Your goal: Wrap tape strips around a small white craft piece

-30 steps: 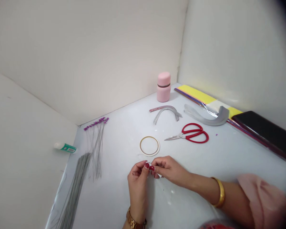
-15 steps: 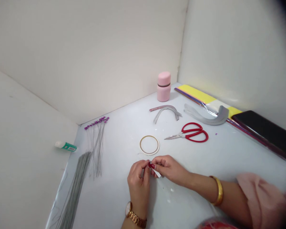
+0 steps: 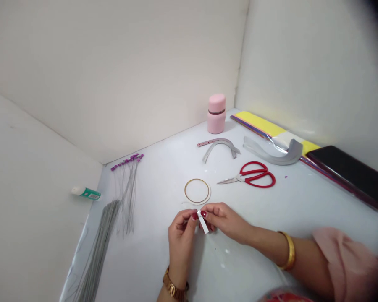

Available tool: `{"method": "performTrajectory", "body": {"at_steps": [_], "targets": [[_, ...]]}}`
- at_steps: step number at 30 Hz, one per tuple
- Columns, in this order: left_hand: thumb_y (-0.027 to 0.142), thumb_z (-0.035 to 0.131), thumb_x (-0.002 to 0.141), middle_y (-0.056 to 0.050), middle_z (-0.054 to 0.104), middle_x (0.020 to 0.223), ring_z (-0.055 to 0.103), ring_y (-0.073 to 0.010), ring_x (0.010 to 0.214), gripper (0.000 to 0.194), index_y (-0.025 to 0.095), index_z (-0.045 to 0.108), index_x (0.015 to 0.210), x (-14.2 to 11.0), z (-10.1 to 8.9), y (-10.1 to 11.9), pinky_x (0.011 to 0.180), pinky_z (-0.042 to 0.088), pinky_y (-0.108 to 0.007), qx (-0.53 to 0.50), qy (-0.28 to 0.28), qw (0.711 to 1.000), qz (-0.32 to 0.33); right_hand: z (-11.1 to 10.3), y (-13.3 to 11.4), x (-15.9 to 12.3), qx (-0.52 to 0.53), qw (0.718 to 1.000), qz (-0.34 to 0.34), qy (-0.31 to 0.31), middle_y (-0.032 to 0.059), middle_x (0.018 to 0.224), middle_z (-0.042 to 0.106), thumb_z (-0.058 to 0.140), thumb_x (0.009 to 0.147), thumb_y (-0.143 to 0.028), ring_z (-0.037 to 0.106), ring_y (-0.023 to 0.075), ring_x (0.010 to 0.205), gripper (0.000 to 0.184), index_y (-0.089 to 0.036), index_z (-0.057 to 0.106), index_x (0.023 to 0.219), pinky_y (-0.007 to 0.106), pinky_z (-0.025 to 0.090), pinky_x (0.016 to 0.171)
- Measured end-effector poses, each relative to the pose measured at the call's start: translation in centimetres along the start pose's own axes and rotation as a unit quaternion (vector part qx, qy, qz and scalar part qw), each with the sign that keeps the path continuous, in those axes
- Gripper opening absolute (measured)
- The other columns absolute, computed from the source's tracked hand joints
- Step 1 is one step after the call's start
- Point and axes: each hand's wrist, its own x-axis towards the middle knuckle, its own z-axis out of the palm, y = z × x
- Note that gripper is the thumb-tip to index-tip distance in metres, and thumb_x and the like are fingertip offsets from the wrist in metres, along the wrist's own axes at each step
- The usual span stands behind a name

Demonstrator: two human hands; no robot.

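Note:
Thumb and fingers of my left hand (image 3: 183,228) pinch the upper end of a small white strip (image 3: 203,223), which looks like paper. My right hand (image 3: 224,220) pinches the same strip from the other side, close to its top, and the free end slants down toward me. Whether a wire or anything else sits between the fingertips is hidden. Just beyond both hands lies a roll of thin white tape (image 3: 209,193) with a yellow-brown inner ring. Red-handled scissors (image 3: 252,175) rest to the right of the roll, their blades pointing left.
At left lie a bundle of grey wires (image 3: 102,243), purple-tipped wire stems (image 3: 130,188) and a glue stick (image 3: 88,193). Behind are a pink jar (image 3: 216,115) and curled grey strips (image 3: 219,143). A larger grey strip (image 3: 271,157), coloured sheets (image 3: 258,122) and a black phone (image 3: 349,174) lie right.
The white strip has turned to hang more steeply and more of it shows. My left wrist has rolled and shifted slightly left; my right fingers have moved a little along the strip.

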Motion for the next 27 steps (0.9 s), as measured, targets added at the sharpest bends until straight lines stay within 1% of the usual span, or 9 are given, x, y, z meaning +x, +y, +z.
{"method": "performTrajectory", "body": {"at_steps": [3,6,8,10,11,15,19,24,27], "targets": [[0.024,0.050,0.082,-0.006,0.065,0.083,0.061,-0.0159,0.075,0.018,0.016,0.063,0.092,0.12,-0.01,0.03,0.070,0.048,-0.028,-0.029,-0.004,0.999,-0.027,-0.03,-0.08,-0.03,-0.006,1.000,0.002,-0.011,0.0005,0.057,0.055,0.049,0.082,-0.043,0.044,0.0092,0.051,0.033,-0.013,0.057,0.074,0.021,0.034,0.051],[0.023,0.058,0.077,-0.005,0.062,0.081,0.059,-0.0160,0.078,0.012,0.016,0.066,0.081,0.16,0.12,0.32,0.071,0.046,-0.026,-0.046,-0.008,0.998,-0.031,0.01,-0.18,-0.07,-0.011,1.000,0.007,-0.014,-0.0006,0.055,0.053,0.052,0.080,-0.042,0.042,0.0086,0.050,0.031,-0.012,0.058,0.072,0.021,0.033,0.050],[0.023,0.059,0.076,-0.003,0.060,0.078,0.059,-0.0139,0.070,0.010,0.017,0.065,0.078,0.10,0.24,0.41,0.067,0.047,-0.025,-0.057,-0.005,0.998,-0.036,0.06,-0.23,-0.07,-0.007,1.000,0.010,-0.013,-0.0007,0.056,0.054,0.052,0.080,-0.042,0.042,0.0081,0.050,0.031,-0.013,0.057,0.070,0.020,0.032,0.050],[0.024,0.057,0.078,-0.001,0.059,0.075,0.058,-0.0122,0.063,0.010,0.017,0.064,0.077,-0.01,0.33,0.30,0.064,0.047,-0.025,-0.066,0.004,0.997,-0.046,0.12,-0.27,-0.06,0.000,1.000,0.018,-0.013,-0.0001,0.058,0.056,0.052,0.079,-0.042,0.044,0.0081,0.050,0.031,-0.013,0.058,0.072,0.020,0.033,0.050],[0.025,0.057,0.078,-0.001,0.059,0.074,0.058,-0.0122,0.063,0.010,0.016,0.063,0.077,-0.08,0.36,0.18,0.064,0.047,-0.026,-0.070,0.012,0.996,-0.052,0.15,-0.28,-0.05,0.002,1.000,0.024,-0.011,0.0003,0.060,0.057,0.053,0.078,-0.042,0.046,0.0083,0.051,0.030,-0.013,0.058,0.073,0.020,0.034,0.049],[0.025,0.056,0.078,-0.004,0.064,0.079,0.059,-0.0151,0.074,0.013,0.015,0.062,0.082,-0.29,0.36,-0.30,0.071,0.046,-0.028,-0.072,0.049,0.993,-0.079,0.34,-0.35,-0.04,0.003,0.999,0.052,0.017,0.0016,0.063,0.060,0.060,0.072,-0.038,0.054,0.0100,0.053,0.026,-0.012,0.059,0.075,0.020,0.036,0.049],[0.027,0.056,0.078,-0.005,0.066,0.075,0.061,-0.0158,0.070,0.015,0.013,0.062,0.081,-0.36,0.46,-0.29,0.067,0.048,-0.028,-0.063,0.066,0.991,-0.095,0.57,-0.65,-0.09,0.006,0.997,0.064,0.038,0.0011,0.060,0.060,0.061,0.072,-0.036,0.054,0.0094,0.051,0.024,-0.013,0.058,0.070,0.020,0.036,0.047],[0.024,0.054,0.079,-0.006,0.066,0.077,0.062,-0.0161,0.071,0.014,0.013,0.062,0.082,-0.51,0.80,-0.17,0.067,0.049,-0.029,-0.027,0.085,0.993,-0.074,0.73,-0.79,-0.10,0.017,0.996,0.076,0.052,0.0004,0.058,0.060,0.062,0.069,-0.037,0.054,0.0092,0.049,0.025,-0.012,0.057,0.069,0.019,0.034,0.045],[0.021,0.053,0.080,-0.006,0.065,0.079,0.061,-0.0165,0.074,0.012,0.015,0.062,0.082,-0.69,0.80,-0.17,0.069,0.048,-0.030,0.006,0.090,0.996,-0.030,0.75,-0.64,-0.11,0.027,0.995,0.078,0.063,0.0004,0.057,0.060,0.064,0.068,-0.039,0.053,0.0089,0.048,0.028,-0.012,0.056,0.068,0.019,0.032,0.044]]}}
